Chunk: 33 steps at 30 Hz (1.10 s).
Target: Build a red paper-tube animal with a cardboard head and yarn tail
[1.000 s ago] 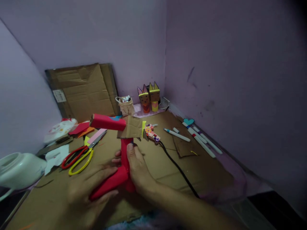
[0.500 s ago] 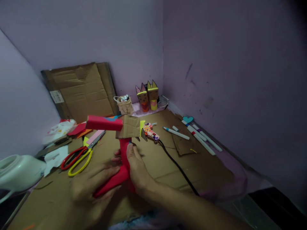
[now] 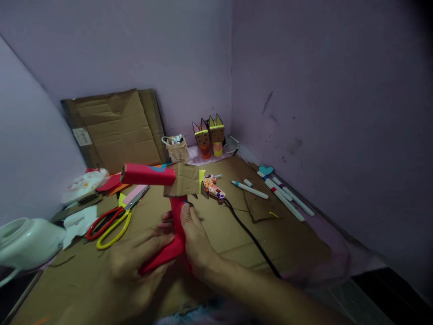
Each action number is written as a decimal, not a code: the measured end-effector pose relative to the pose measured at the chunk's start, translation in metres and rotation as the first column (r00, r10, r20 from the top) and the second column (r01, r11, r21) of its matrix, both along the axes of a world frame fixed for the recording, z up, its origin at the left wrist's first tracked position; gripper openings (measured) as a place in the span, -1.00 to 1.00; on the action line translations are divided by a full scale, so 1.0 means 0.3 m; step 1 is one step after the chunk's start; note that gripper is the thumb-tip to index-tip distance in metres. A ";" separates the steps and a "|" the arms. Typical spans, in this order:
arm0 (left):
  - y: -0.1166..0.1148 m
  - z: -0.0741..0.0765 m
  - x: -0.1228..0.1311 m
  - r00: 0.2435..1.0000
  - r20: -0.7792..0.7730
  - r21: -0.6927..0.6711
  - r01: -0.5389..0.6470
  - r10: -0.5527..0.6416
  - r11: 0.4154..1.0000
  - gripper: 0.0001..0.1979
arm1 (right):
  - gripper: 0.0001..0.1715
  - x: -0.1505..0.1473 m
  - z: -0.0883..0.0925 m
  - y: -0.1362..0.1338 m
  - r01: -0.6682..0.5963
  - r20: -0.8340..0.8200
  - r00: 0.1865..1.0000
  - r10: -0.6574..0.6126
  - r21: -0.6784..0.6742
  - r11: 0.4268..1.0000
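Both of my hands hold a paper craft figure (image 3: 184, 179) above the cardboard-covered table. It has red paper tubes, a brown cardboard block, a yellow strip and dark pointed tips at its right end. My right hand (image 3: 199, 246) is wrapped round the lower red tube, its thumb pressed along the side. At the lower left, my left hand (image 3: 142, 255) pinches a red paper flap at the figure's bottom and is somewhat blurred. Just behind the yellow strip lies a flower-patterned glue gun (image 3: 214, 187) with a black cord.
Scissors (image 3: 117, 221) with red and yellow handles lie at left, near a white pitcher-like vessel (image 3: 30, 243) and paper scraps (image 3: 79, 223). Several markers (image 3: 286, 203) lie at right. Two eared cardboard figures (image 3: 209, 137) and a small paper bag (image 3: 177, 149) stand at the back.
My left hand and the red flap have shifted slightly right and up. The figure and my right hand are almost unmoved; the whole view has drifted a little.
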<state>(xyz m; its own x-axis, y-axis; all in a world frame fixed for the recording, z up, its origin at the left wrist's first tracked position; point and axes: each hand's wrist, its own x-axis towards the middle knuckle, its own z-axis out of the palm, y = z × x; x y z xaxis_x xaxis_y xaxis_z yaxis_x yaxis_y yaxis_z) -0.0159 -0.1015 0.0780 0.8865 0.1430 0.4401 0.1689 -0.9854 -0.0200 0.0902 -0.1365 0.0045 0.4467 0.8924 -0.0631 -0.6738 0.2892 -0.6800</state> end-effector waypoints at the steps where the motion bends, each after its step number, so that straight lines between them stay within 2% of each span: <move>1: -0.002 -0.001 0.002 1.000 0.004 -0.014 0.006 -0.006 1.000 -0.80 | -0.41 0.000 0.000 0.000 0.005 0.002 1.000 -0.005 0.001 1.000; 5: -0.007 -0.007 0.006 1.000 0.019 -0.061 -0.004 0.006 0.998 -0.81 | -0.45 -0.001 0.002 -0.001 0.007 -0.004 1.000 -0.007 0.014 1.000; 12: -0.020 0.004 0.013 0.999 0.031 -0.003 -0.043 0.043 0.999 -0.82 | -0.43 0.001 -0.001 0.000 0.003 0.005 1.000 -0.003 0.007 1.000; 16: -0.027 0.007 0.016 0.999 0.034 -0.048 -0.041 0.042 0.998 -0.83 | -0.45 0.002 -0.003 0.001 0.011 0.016 1.000 -0.011 0.009 1.000; 18: -0.027 -0.003 0.014 0.999 0.014 -0.096 -0.044 0.045 0.994 -0.82 | -0.45 0.002 -0.003 0.000 0.009 0.017 1.000 -0.009 0.005 1.000; 21: -0.021 -0.031 0.009 0.997 0.065 -0.183 -0.031 0.044 0.983 -0.82 | -0.43 0.003 -0.003 0.000 0.005 0.021 1.000 -0.005 0.000 1.000; 27: 0.008 -0.074 -0.007 0.998 0.062 -0.223 0.045 -0.032 0.974 -0.80 | -0.34 0.010 -0.003 0.002 -0.015 0.019 1.000 0.015 -0.003 1.000; 33: 0.020 -0.107 -0.018 0.996 0.083 -0.329 0.060 -0.035 0.943 -0.76 | -0.34 0.011 -0.001 0.001 -0.009 0.059 0.998 0.010 -0.008 1.000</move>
<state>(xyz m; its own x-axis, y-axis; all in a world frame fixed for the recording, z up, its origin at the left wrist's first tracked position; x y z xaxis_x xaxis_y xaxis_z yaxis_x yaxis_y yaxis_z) -0.0214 -0.0956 0.0459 0.8622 0.2501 0.4406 0.1101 -0.9414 0.3189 0.0935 -0.1362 0.0041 0.4415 0.8962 -0.0439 -0.6348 0.2775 -0.7211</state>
